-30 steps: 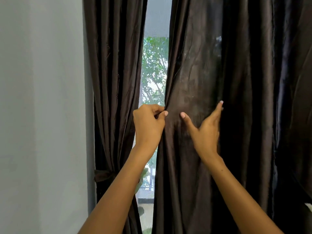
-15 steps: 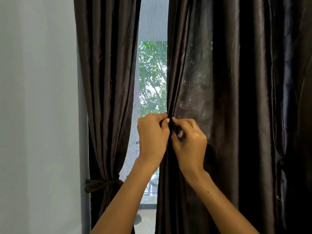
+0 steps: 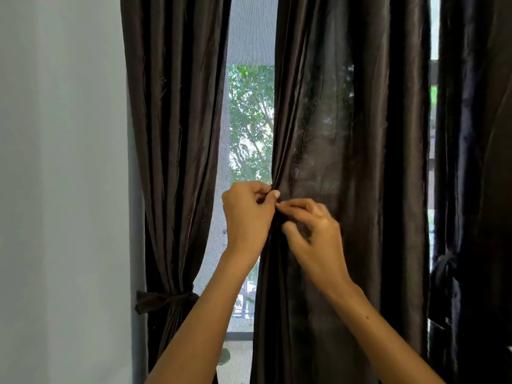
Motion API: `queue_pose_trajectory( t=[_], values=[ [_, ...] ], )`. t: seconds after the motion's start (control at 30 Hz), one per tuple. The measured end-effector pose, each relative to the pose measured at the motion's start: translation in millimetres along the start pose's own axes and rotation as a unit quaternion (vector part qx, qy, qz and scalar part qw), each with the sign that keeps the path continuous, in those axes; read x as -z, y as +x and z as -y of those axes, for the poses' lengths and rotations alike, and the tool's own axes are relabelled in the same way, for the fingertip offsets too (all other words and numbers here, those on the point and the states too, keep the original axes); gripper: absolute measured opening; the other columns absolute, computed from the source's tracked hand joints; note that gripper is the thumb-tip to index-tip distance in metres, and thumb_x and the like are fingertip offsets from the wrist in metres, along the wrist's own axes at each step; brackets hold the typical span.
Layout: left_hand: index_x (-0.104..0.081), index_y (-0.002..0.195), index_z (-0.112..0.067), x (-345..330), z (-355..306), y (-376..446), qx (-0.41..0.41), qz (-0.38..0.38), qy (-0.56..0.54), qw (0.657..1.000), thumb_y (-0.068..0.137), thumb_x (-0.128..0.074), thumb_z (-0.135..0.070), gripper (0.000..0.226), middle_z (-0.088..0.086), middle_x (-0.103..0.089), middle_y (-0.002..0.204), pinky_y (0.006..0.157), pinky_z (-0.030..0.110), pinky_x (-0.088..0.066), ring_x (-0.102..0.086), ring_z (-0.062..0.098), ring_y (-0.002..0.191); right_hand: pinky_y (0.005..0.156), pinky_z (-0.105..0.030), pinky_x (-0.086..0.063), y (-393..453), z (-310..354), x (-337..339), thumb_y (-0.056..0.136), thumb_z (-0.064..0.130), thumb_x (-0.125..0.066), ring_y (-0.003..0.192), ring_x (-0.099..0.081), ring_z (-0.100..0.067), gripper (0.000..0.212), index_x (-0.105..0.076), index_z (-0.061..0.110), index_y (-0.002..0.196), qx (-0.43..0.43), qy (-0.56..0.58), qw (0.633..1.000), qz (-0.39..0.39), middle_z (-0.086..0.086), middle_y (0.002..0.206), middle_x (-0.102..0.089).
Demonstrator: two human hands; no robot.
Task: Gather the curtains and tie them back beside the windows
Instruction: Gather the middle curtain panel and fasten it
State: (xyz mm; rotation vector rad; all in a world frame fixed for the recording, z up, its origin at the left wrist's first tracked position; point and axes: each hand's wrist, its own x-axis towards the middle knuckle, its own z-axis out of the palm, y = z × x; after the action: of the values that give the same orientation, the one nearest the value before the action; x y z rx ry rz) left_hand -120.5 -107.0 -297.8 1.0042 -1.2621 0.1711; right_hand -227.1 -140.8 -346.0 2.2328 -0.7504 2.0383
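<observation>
Right hand (image 3: 313,234) shifted lower, both hands pinching curtain edge (image 3: 277,151)

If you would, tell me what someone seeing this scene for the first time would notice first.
Two bare hands meet at the centre: the left hand and the right hand both pinch the inner edge of the dark middle curtain. Between the drapes, a bright strip of window shows green trees. On the left, beside the pale wall, another curtain is already cinched by a fabric tie.
</observation>
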Motion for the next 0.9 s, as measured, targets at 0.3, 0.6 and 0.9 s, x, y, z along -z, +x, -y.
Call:
queue_pose_trajectory(
  t=[0.3, 0.6, 0.9],
  values=[
    [-0.073, 0.089, -0.002, 4, 2, -1, -0.022, -0.025, 0.017, 0.999, 0.082, -0.071, -0.008, 0.010, 0.007, -0.072, 0.077, 0.073, 0.023, -0.052, -0.066, 0.013, 0.072, 0.111, -0.036, -0.031, 22, -10, 23, 0.083, 0.037, -0.071, 0.139, -0.032, -0.029, 0.098, -0.005, 0.015, 0.152, -0.210, -0.006, 0.971, -0.110, -0.018, 0.152, -0.031],
    [-0.076, 0.084, -0.006, -1, -9, -10, -0.022, 0.008, -0.043, 0.999, 0.082, -0.070, -0.007, 0.007, -0.003, -0.070, 0.068, 0.061, 0.007, -0.047, -0.060, -0.006, 0.058, 0.063, -0.035, -0.028, 9, 25, 0, 0.092, 0.005, -0.045, 0.092, -0.060, -0.043, 0.063, -0.032, 0.033, 0.147, -0.066, -0.230, 0.971, 0.024, -0.021, 0.099, -0.067],
    [-0.075, 0.076, -0.015, 2, -3, -11, -0.001, 0.022, -0.101, 0.995, 0.076, -0.078, -0.025, 0.011, -0.003, -0.071, 0.065, 0.065, 0.027, -0.055, -0.068, 0.006, 0.064, 0.080, -0.031, -0.048, 3, 10, 0, 0.086, 0.005, -0.049, 0.120, -0.055, -0.023, 0.060, -0.041, 0.024, 0.143, 0.006, -0.135, 0.988, 0.074, 0.003, 0.145, -0.047]
  ],
)
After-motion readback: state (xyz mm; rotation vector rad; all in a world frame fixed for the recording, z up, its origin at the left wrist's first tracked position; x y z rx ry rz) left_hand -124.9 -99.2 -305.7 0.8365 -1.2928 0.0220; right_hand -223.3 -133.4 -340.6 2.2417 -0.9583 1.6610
